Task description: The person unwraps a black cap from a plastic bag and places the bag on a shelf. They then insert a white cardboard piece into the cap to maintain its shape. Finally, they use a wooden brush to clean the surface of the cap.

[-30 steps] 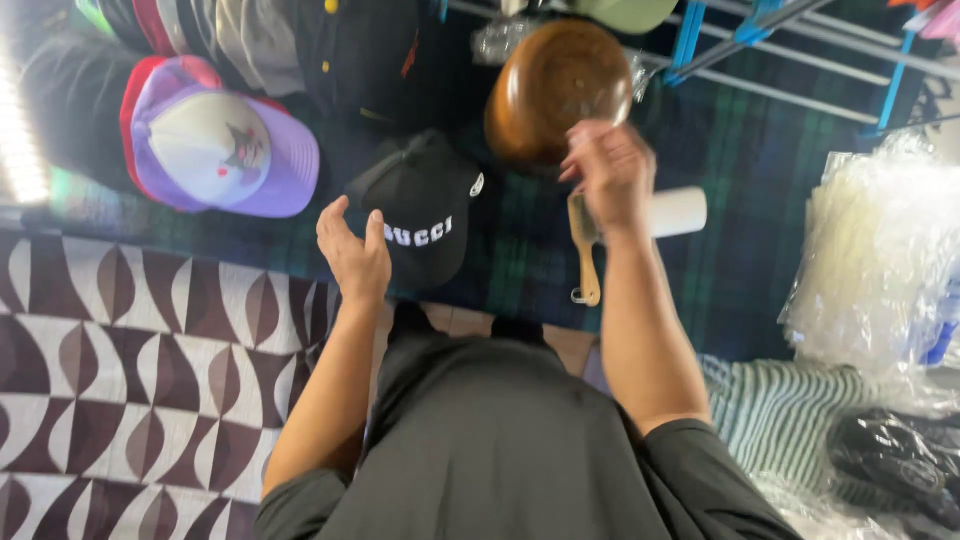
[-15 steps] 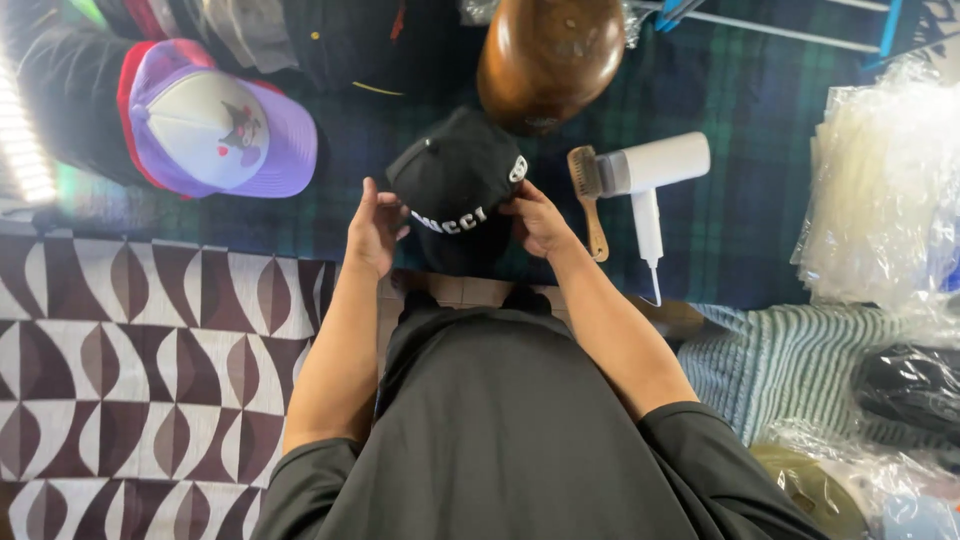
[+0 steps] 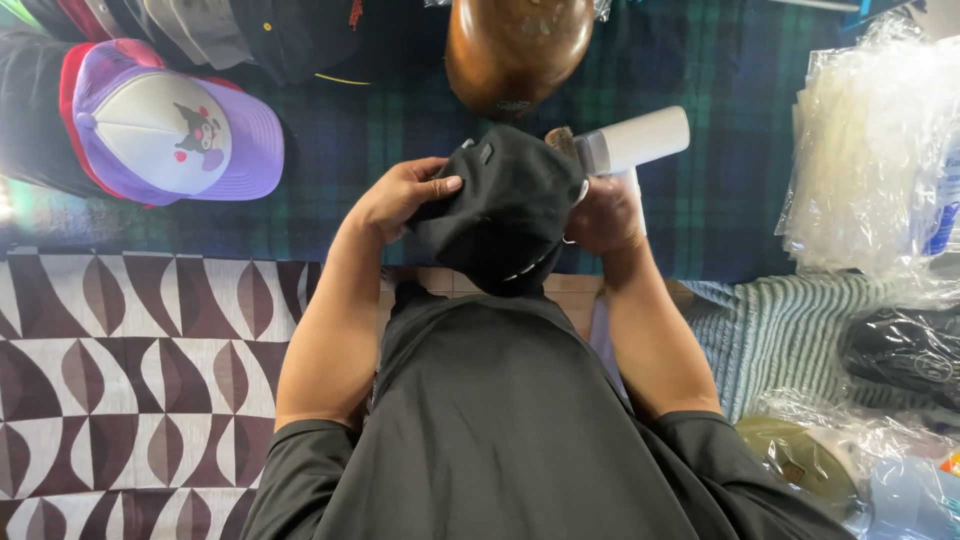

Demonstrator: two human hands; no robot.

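Both of my hands hold a black baseball cap [image 3: 505,210] in front of my chest, above the dark plaid cloth [image 3: 370,130]. My left hand [image 3: 400,195] grips its left side, fingers over the crown. On the right side, my right hand [image 3: 605,215] grips the cap, partly hidden behind it. The cap is turned so its underside and back strap face me. Just beyond my right hand lies a white handheld steamer [image 3: 635,140]. A brown wooden head form [image 3: 518,45] stands behind the cap.
A purple and white cap with a cartoon face [image 3: 165,135] lies at the left, with more dark caps above it. Clear plastic bags [image 3: 870,140] pile at the right. A patterned brown and white cloth [image 3: 130,350] covers the lower left. A striped green fabric [image 3: 780,330] lies lower right.
My right hand left the wooden form and joined the left on the black cap. The cap was lifted off the cloth and turned over, hiding its front.
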